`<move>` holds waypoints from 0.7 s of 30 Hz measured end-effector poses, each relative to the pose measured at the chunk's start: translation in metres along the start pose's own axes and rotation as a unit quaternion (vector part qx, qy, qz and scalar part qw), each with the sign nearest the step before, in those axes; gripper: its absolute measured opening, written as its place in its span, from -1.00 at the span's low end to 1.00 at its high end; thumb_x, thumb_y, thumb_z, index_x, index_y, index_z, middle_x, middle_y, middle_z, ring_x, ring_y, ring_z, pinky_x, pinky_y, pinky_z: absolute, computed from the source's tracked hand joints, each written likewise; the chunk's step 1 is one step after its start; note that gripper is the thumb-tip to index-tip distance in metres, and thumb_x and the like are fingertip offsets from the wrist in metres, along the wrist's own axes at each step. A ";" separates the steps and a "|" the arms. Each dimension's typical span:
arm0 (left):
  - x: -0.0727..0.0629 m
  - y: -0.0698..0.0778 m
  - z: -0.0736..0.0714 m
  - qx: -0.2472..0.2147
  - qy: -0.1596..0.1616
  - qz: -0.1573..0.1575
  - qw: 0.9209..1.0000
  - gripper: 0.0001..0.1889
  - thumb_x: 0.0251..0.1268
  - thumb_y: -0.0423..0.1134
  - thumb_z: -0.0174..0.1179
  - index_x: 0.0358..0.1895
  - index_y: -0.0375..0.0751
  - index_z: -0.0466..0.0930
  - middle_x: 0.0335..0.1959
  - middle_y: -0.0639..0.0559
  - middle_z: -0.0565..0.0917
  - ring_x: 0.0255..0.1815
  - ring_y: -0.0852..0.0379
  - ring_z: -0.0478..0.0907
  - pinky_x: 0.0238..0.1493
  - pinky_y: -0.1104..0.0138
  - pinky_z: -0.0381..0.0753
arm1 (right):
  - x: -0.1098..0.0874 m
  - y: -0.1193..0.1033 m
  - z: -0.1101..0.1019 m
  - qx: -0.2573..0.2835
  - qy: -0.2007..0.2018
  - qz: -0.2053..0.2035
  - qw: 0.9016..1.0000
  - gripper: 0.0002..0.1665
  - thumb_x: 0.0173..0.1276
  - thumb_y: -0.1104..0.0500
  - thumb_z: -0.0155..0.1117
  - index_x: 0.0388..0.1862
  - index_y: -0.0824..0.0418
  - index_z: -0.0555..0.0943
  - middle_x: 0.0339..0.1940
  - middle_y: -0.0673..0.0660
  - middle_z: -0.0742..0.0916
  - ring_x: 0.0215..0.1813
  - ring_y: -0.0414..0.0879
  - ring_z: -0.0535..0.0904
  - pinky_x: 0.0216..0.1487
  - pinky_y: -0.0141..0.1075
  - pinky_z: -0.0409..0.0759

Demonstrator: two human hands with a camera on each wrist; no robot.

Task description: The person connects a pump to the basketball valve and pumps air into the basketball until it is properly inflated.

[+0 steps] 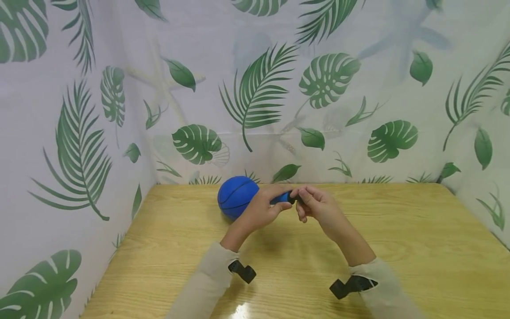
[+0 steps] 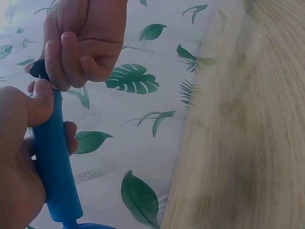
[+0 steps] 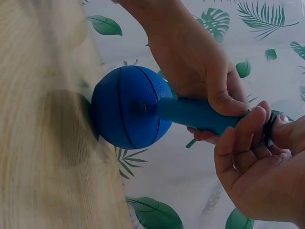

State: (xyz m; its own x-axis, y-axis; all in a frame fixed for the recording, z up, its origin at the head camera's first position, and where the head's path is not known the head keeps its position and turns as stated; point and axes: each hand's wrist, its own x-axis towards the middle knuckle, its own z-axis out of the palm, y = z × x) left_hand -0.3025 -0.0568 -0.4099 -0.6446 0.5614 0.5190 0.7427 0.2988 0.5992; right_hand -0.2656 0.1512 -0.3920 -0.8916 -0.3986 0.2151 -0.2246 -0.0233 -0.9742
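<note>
A blue ball with black seam lines [image 1: 236, 195], like a small basketball, rests on the table. My left hand [image 1: 260, 208] is curled round the blue barrel of a hand pump [image 3: 198, 113]. In the right wrist view the pump's narrow end meets the ball's side; whether a needle is inside it is hidden. At the other end is a black handle [image 2: 40, 69], which my right hand [image 1: 320, 210] pinches between thumb and fingers, close beside the left thumb. The handle sits close to the barrel, partly covered by the right fingers.
The wooden table [image 1: 179, 266] stretches out under both forearms. A white cloth with green leaf prints [image 1: 263, 110] hangs behind it and along both sides. Each sleeve carries a black wrist camera, one on the left [image 1: 242, 271] and one on the right [image 1: 352, 285].
</note>
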 end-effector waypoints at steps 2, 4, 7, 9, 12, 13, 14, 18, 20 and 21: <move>-0.001 0.000 0.001 -0.007 -0.002 -0.006 1.000 -0.56 0.45 -0.27 0.24 0.35 -0.21 0.55 0.30 -0.09 0.64 0.38 -0.01 0.54 0.40 0.16 0.50 | 0.000 0.001 0.002 -0.001 0.002 0.008 1.000 -0.67 0.69 -0.03 -0.09 -0.07 0.13 0.56 -0.57 -0.06 0.56 -0.50 -0.23 0.48 -0.36 -0.35 0.58; -0.002 0.001 0.000 -0.017 -0.002 -0.013 1.000 -0.55 0.45 -0.28 0.23 0.36 -0.20 0.55 0.30 -0.08 0.64 0.39 -0.01 0.53 0.40 0.16 0.51 | 0.000 -0.001 0.002 -0.011 0.000 0.009 1.000 -0.66 0.69 -0.01 -0.07 -0.07 0.18 0.56 -0.58 -0.06 0.56 -0.51 -0.22 0.48 -0.36 -0.34 0.57; -0.003 0.001 -0.002 -0.030 -0.004 -0.018 0.999 -0.56 0.46 -0.27 0.22 0.36 -0.18 0.55 0.30 -0.08 0.63 0.38 -0.01 0.54 0.37 0.17 0.53 | -0.002 -0.011 -0.001 -0.030 -0.003 0.012 0.999 -0.64 0.68 -0.01 -0.04 -0.07 0.24 0.55 -0.58 -0.05 0.56 -0.52 -0.19 0.47 -0.37 -0.32 0.54; -0.003 0.000 -0.004 -0.034 -0.002 -0.020 0.999 -0.58 0.46 -0.26 0.22 0.33 -0.18 0.57 0.28 -0.08 0.65 0.34 0.01 0.57 0.34 0.19 0.55 | -0.005 -0.020 -0.005 -0.037 -0.001 0.006 0.999 -0.65 0.67 0.00 -0.03 -0.09 0.25 0.56 -0.59 -0.06 0.57 -0.54 -0.20 0.47 -0.40 -0.32 0.52; -0.003 -0.001 -0.009 -0.037 0.011 -0.027 0.999 -0.63 0.45 -0.26 0.22 0.27 -0.17 0.61 0.21 -0.07 0.69 0.26 0.02 0.61 0.30 0.20 0.58 | -0.014 -0.036 -0.013 -0.015 0.021 -0.023 0.999 -0.66 0.67 0.01 -0.02 -0.15 0.20 0.58 -0.64 -0.07 0.56 -0.56 -0.22 0.46 -0.46 -0.34 0.47; -0.003 -0.002 -0.011 -0.038 0.018 -0.030 0.999 -0.64 0.44 -0.26 0.23 0.25 -0.16 0.62 0.19 -0.07 0.70 0.23 0.02 0.61 0.28 0.19 0.59 | -0.017 -0.041 -0.016 -0.008 0.029 -0.039 0.999 -0.67 0.68 0.02 -0.03 -0.17 0.19 0.59 -0.66 -0.07 0.55 -0.57 -0.21 0.46 -0.48 -0.34 0.44; -0.003 -0.002 -0.012 -0.038 0.022 -0.032 0.999 -0.65 0.44 -0.26 0.23 0.24 -0.15 0.63 0.17 -0.06 0.70 0.22 0.03 0.61 0.27 0.18 0.59 | -0.020 -0.046 -0.018 0.000 0.035 -0.054 0.998 -0.67 0.68 0.04 -0.03 -0.18 0.17 0.60 -0.67 -0.07 0.54 -0.57 -0.22 0.46 -0.50 -0.34 0.42; -0.002 -0.003 -0.014 -0.032 0.016 -0.046 0.998 -0.64 0.46 -0.21 0.22 0.25 -0.15 0.62 0.17 -0.05 0.69 0.21 0.02 0.56 0.24 0.15 0.58 | -0.028 -0.057 -0.021 0.030 0.037 -0.092 0.995 -0.69 0.68 0.12 -0.04 -0.19 0.16 0.63 -0.68 -0.06 0.52 -0.58 -0.19 0.42 -0.49 -0.32 0.42; -0.002 -0.003 -0.013 -0.029 0.010 -0.052 0.998 -0.63 0.47 -0.19 0.21 0.27 -0.15 0.61 0.19 -0.06 0.67 0.21 0.01 0.54 0.24 0.14 0.57 | -0.028 -0.058 -0.020 0.038 0.025 -0.099 0.994 -0.71 0.68 0.15 -0.05 -0.17 0.16 0.62 -0.67 -0.06 0.53 -0.58 -0.17 0.40 -0.46 -0.31 0.45; -0.001 -0.002 -0.012 -0.029 0.009 -0.054 0.998 -0.63 0.47 -0.19 0.21 0.27 -0.16 0.61 0.20 -0.07 0.67 0.21 0.00 0.54 0.23 0.13 0.57 | -0.027 -0.057 -0.019 0.038 0.021 -0.103 0.994 -0.71 0.68 0.16 -0.06 -0.17 0.16 0.61 -0.66 -0.06 0.53 -0.59 -0.16 0.39 -0.44 -0.31 0.46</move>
State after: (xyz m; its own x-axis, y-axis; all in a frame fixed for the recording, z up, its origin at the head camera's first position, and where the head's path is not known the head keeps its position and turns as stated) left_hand -0.3050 -0.0672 -0.4047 -0.7231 0.5149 0.4604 0.6581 0.3114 0.6855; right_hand -0.2366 0.1803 -0.3414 -0.8459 -0.3402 0.4107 -0.3739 -0.1708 -0.9116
